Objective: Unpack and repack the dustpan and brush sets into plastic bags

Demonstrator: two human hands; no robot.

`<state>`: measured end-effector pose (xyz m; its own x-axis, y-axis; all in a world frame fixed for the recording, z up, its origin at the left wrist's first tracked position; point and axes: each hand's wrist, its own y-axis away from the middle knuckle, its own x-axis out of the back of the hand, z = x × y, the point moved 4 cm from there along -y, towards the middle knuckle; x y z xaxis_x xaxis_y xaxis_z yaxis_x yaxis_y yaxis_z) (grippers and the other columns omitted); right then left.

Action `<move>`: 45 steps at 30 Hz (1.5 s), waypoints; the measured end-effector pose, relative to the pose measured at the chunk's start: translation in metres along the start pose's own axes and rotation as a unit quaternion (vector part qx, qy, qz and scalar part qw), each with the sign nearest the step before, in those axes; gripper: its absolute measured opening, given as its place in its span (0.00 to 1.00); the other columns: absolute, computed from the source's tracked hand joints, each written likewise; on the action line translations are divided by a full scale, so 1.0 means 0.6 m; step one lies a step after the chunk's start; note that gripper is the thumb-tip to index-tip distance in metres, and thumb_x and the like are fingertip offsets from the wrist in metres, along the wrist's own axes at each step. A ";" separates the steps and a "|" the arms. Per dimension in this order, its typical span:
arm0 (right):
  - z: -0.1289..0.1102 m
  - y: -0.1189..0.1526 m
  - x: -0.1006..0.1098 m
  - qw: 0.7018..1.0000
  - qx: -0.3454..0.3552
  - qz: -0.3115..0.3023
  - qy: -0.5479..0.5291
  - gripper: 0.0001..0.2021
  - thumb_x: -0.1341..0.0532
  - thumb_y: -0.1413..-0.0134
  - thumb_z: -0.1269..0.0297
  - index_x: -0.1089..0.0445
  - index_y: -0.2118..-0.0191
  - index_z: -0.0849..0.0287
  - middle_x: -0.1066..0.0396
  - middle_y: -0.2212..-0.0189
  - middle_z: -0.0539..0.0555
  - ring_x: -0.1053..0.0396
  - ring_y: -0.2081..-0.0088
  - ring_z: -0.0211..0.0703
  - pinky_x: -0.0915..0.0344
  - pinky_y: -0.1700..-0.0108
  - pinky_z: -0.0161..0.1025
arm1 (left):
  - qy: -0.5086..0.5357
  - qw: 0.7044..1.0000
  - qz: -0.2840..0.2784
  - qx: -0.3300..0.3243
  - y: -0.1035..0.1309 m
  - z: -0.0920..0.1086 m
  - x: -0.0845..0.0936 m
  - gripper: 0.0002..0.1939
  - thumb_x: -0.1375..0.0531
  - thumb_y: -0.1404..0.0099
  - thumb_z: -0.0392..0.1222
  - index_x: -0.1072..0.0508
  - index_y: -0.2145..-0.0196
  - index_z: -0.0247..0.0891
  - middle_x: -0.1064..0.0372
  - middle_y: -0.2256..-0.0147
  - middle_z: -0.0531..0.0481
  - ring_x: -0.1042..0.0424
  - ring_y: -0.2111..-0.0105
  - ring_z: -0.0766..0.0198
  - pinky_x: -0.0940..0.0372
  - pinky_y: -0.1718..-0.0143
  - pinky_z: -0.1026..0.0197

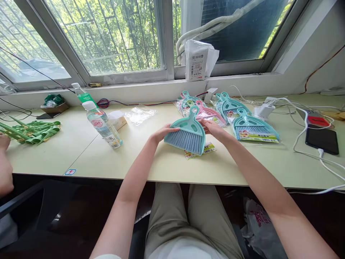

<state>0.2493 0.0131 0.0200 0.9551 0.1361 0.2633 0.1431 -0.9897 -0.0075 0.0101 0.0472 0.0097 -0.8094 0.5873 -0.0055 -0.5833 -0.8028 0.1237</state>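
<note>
My left hand (164,132) and right hand (211,127) gripping a teal dustpan-and-brush set (188,133), printed cards (202,150) beneath

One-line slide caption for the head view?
Left hand and right hand hold a teal dustpan-and-brush set near similar bagged sets.

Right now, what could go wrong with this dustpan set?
The left hand and right hand hold the teal brush-and-dustpan set by its sides, so the brush might slip out. The printed card, partly hidden by it, could get nudged. The right forearm might snag the white cable plugged into the phone.
</note>
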 end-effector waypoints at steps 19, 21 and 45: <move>-0.014 0.050 -0.046 0.917 0.073 -0.234 0.316 0.19 0.33 0.60 0.66 0.30 0.57 0.57 0.33 0.54 0.57 0.27 0.59 0.44 0.32 0.62 0.37 | 0.081 0.946 0.298 -0.096 -0.019 -0.010 0.084 0.21 0.41 0.37 0.46 0.31 0.48 0.36 0.29 0.48 0.40 0.32 0.44 0.49 0.34 0.44 0.48; -0.015 0.052 -0.053 0.911 0.068 -0.245 0.325 0.20 0.32 0.60 0.64 0.30 0.57 0.57 0.31 0.57 0.56 0.27 0.60 0.45 0.33 0.62 0.37 | 0.075 0.946 0.302 -0.092 -0.021 -0.013 0.085 0.21 0.40 0.38 0.46 0.31 0.48 0.36 0.29 0.48 0.40 0.32 0.43 0.49 0.35 0.43 0.48; -0.059 0.045 -0.031 0.825 0.264 0.073 0.494 0.11 0.38 0.41 0.53 0.27 0.63 0.55 0.27 0.73 0.53 0.30 0.64 0.49 0.46 0.56 0.44 | -0.009 0.996 -0.011 -0.088 -0.013 -0.003 -0.088 0.31 0.32 0.46 0.54 0.28 0.48 0.37 0.25 0.51 0.42 0.27 0.51 0.48 0.35 0.47 0.47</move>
<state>0.2261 -0.0180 0.0490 0.3311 -0.3440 0.8787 0.3886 -0.7989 -0.4592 0.0572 0.0219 0.0070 -0.7952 0.6062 0.0124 -0.6059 -0.7938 -0.0529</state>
